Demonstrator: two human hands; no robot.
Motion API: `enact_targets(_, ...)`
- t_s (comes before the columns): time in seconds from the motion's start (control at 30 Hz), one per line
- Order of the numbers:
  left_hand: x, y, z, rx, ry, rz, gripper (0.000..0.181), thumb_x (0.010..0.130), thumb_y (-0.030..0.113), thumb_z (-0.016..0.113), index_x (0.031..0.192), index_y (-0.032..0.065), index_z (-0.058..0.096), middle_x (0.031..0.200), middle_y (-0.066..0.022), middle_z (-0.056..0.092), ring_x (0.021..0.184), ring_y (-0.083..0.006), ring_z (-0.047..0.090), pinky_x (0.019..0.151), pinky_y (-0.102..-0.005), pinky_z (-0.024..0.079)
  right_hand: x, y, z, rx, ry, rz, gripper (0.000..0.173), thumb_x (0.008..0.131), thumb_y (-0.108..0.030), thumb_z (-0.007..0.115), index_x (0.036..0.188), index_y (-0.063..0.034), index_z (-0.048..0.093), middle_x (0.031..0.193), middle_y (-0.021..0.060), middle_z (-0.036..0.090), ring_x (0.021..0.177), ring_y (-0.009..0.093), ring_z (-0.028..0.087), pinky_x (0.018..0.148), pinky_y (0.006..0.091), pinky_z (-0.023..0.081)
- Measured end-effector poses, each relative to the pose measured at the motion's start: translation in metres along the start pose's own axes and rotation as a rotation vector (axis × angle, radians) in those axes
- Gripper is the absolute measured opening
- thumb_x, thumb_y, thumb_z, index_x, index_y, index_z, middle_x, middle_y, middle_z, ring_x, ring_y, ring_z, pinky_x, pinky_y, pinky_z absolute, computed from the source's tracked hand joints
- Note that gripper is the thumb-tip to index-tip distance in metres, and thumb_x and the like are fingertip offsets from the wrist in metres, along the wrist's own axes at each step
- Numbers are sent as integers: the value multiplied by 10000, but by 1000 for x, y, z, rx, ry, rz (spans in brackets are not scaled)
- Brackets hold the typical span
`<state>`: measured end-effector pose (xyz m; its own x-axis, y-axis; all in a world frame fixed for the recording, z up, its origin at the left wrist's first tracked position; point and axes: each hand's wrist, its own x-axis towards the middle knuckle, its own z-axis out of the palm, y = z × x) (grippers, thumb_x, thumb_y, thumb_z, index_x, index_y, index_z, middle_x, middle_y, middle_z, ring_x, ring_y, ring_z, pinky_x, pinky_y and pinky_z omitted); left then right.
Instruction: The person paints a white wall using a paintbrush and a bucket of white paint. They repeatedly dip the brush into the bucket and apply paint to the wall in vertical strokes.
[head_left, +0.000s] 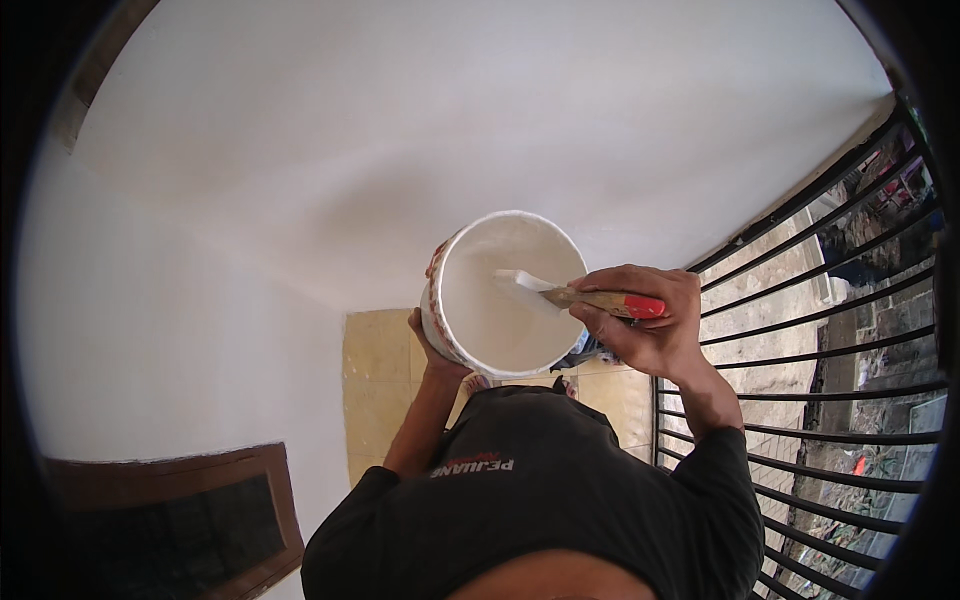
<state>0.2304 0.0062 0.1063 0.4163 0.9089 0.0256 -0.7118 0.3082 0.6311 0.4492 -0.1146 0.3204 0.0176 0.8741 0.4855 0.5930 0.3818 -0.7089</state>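
A round white bucket (442, 330), its outside smeared with reddish-brown marks, is held up in front of my body, with whitish paint (491, 330) inside. My left hand (437, 349) grips the bucket's lower left side, most of its fingers hidden behind the wall. In my right hand (645, 319) is a paintbrush (600, 300) with a worn wooden handle and a red end. Its paint-coated head lies over the inside of the bucket, pointing left. Whether the bristle tip touches the paint surface is hard to tell.
A white wall (300, 187) rises ahead and to the left, with a brown-framed window (281, 495) at lower left. Black metal railings (825, 394) run along the right. Yellowish floor tiles (375, 345) lie below, and a dark bundle (589, 354) sits partly behind the bucket.
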Motion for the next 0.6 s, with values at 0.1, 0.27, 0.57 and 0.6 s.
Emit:
enact_targets(0.1,4,-2,2,31,9,-3,946,853,787,500,1565,177,378,1540,-128,451,1383,-354,474,1082,-553,478,2,9,20,281,-117,147,205,784,-52,827,970,12,768,875,134,780,803,180,765,717,289,588)
enact_targets(0.27,9,-34,-70,-136,3,-77,944,858,790,495,1559,168,375,1528,-130,456,1365,-358,491,1090,-540,475,4,27,39,300,-97,87,213,794,-19,823,997,18,770,892,139,783,834,180,764,753,292,593)
enact_targets(0.57,17,-24,-33,-79,-63,35,918,883,763,501,1557,155,365,1522,-133,459,1335,-356,521,1067,-528,506,-12,74,20,145,346,-40,243,809,-14,811,1047,10,769,1007,157,781,868,208,761,771,295,594)
enact_targets(0.6,18,-24,-31,-68,-69,54,915,885,760,502,1557,154,363,1521,-134,459,1332,-356,524,1065,-526,510,-16,79,18,173,407,-14,250,807,-13,811,1053,4,770,1004,147,784,849,190,756,759,283,585)
